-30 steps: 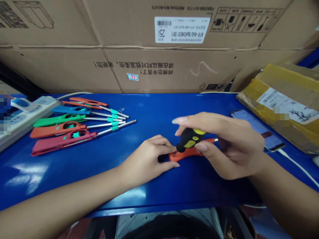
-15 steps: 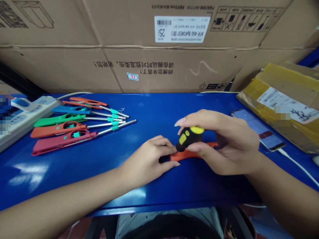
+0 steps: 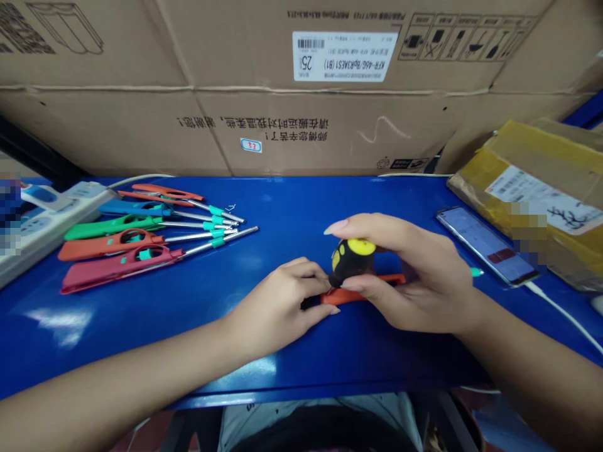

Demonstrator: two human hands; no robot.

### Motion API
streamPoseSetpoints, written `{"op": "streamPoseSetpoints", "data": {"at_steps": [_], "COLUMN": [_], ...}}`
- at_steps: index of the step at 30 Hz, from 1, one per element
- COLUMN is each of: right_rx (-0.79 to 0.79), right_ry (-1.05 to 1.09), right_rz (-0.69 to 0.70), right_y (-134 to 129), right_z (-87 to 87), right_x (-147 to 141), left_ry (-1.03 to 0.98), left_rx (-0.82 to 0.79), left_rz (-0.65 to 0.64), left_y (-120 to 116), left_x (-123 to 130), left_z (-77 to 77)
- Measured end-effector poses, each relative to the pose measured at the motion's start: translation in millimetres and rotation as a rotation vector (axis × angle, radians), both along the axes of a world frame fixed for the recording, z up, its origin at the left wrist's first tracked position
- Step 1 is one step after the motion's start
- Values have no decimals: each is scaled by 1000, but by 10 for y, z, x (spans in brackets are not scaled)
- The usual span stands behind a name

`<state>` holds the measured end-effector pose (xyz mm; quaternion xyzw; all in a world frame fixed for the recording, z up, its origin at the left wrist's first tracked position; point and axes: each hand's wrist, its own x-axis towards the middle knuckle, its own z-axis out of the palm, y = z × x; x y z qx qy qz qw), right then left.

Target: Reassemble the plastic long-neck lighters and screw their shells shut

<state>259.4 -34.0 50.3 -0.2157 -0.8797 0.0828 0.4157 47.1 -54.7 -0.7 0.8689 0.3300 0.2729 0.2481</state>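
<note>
Orange plastic shows between the two hands: an orange lighter (image 3: 346,295) lies flat on the glossy blue bench (image 3: 282,216), its body partly covered by the right hand (image 3: 419,276). The left hand (image 3: 277,301) rests at the lighter's near-left end, its fingers set narrow around that end, thumb on the side toward the person and the other fingers on the far side. The right hand holds a stubby black-and-yellow screwdriver (image 3: 351,262), its fingers closed around the handle, which tilts with its lower end toward the lighter's left end, close to the left fingertips; the contact point itself is too small to make out. A teal piece (image 3: 477,272) shows just beyond the right hand. To the left, five long-nosed lighters (image 3: 120,270) in red, orange, green and blue lie fanned out, their metal tubes pointing right, with small metal bits (image 3: 230,208) near the tips. A white power strip (image 3: 51,220) sits beside their handles. On the right, a lit phone (image 3: 487,246) with a white cable (image 3: 563,314) plugged in lies near a yellow-taped carton (image 3: 527,157). A large cardboard box (image 3: 245,56) with upside-down print stands behind.
</note>
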Motion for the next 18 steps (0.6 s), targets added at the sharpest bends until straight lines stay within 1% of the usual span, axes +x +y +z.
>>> {"op": "streamPoseSetpoints", "data": {"at_steps": [3,6,9,11,13,15,16,18], "right_rx": [-8,-110,-192,-215,-227,-228,-223,-177], "right_ry": [9,74,206,338,472,545,547,455], "right_rz": [-20,-16,7,-27,-100,-165,-182,-194], "right_y": [1,-12,-33,-39,-19,39,81,179], "right_z": [-26,-56,-42,-4,36,53,47,6], "right_x": [-10,-17,-24,-26,-19,-1,12,44], "left_ry": [9,-1,-26,-46,-63,-74,-76,-78], "left_rx": [3,-8,-35,-69,-89,-85,-77,-61], "left_rz": [5,10,11,11,7,3,2,0], "left_y": [-1,11,29,39,47,54,56,59], "left_x": [-1,-15,-34,-43,-48,-49,-48,-47], "left_z": [3,7,8,4,-4,-17,-23,-32]}}
